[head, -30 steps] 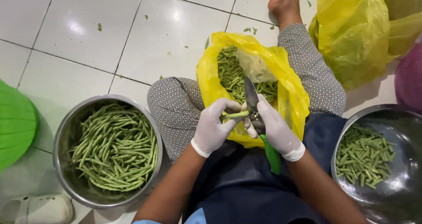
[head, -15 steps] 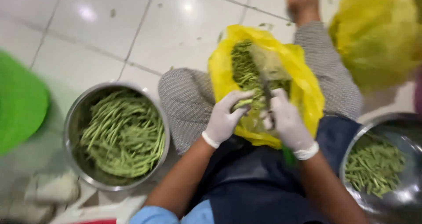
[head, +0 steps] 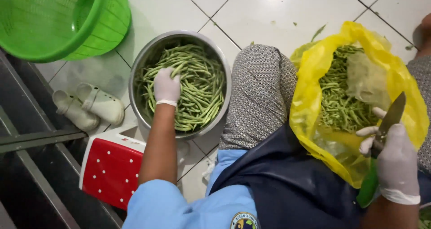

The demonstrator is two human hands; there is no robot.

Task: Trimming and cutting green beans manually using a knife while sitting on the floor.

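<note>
My left hand (head: 166,86), in a white glove, reaches into a steel bowl (head: 142,62) full of long green beans (head: 197,87) and rests on the pile; whether it grips any I cannot tell. My right hand (head: 395,159), also gloved, holds a knife (head: 389,120) with a green handle, blade pointing up. The knife hovers over a yellow plastic bag (head: 314,94) on my lap that holds bean trimmings (head: 343,107).
A green plastic basket (head: 58,20) stands at the upper left on the white tiled floor. A pair of white clogs (head: 87,105) lies beside the bowl. A red and white stool (head: 110,166) sits under me, next to a dark metal frame (head: 31,139).
My left hand has left the bag and knife and moved left into the steel bowl of beans. The view has swung left; the right hand stays over the bag with the knife.
</note>
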